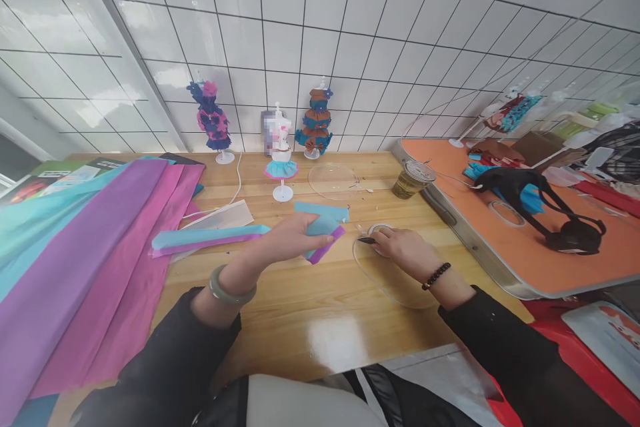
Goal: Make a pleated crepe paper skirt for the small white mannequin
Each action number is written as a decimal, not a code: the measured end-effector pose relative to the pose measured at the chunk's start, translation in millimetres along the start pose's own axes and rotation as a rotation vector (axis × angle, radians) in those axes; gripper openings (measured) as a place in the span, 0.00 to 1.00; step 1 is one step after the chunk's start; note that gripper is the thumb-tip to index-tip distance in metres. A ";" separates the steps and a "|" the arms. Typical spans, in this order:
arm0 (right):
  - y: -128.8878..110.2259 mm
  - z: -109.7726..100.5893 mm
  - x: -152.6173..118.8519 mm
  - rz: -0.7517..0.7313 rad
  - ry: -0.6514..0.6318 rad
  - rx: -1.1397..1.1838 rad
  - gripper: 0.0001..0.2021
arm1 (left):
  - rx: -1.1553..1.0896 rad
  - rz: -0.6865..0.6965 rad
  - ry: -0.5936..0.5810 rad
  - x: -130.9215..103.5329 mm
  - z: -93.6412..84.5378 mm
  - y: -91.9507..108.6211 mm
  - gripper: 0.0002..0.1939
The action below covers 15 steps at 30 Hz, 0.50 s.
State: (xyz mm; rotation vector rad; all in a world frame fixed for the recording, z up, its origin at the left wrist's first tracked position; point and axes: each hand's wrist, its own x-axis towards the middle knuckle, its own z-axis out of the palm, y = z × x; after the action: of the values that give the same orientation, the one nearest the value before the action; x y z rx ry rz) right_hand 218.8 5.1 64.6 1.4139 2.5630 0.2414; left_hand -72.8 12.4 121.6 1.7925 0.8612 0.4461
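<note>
Between the thumb and fingers of my left hand (289, 238) is a folded blue and purple piece (325, 235), held just above the wooden table. A flat blue strip (333, 212) lies right behind it. My right hand (404, 250) is closed at a round white item (381, 230) on the table, with a small dark pointed object (367, 240) sticking out by its fingertips. A thin clear loop (375, 280) curves near that hand. Left of my left hand lies a long blue and purple folded strip (210, 237).
Coloured sheets (107, 247) cover the table's left side. Small dress stands, one with a blue skirt (281, 169), line the tiled wall. A lidded cup (411, 180) stands at the right, beside an orange-topped table (450, 213) holding a black strapped item (543, 203).
</note>
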 end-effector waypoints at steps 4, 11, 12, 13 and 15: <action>-14.0 6.2 -26.4 0.203 0.049 0.286 0.16 | 0.080 0.044 -0.055 2.8 10.3 3.0 0.15; -54.2 23.4 -79.3 0.363 -0.113 0.651 0.14 | 0.309 0.117 -0.113 11.0 28.6 -5.6 0.08; -58.4 23.8 -85.8 0.369 -0.121 0.673 0.13 | 0.360 0.120 -0.084 13.0 31.1 -9.6 0.07; -62.2 23.2 -91.8 0.368 -0.123 0.714 0.13 | 0.422 0.116 -0.037 15.4 33.9 -14.0 0.06; -70.0 19.8 -101.3 0.361 -0.103 0.845 0.12 | 0.560 0.094 0.086 21.0 41.4 -22.8 0.11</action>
State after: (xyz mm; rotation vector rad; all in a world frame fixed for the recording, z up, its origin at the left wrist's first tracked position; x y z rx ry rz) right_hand 219.6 -116.9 38.7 2.0637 2.3825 -0.9458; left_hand -39.3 5.3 82.8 2.3477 1.0338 0.3649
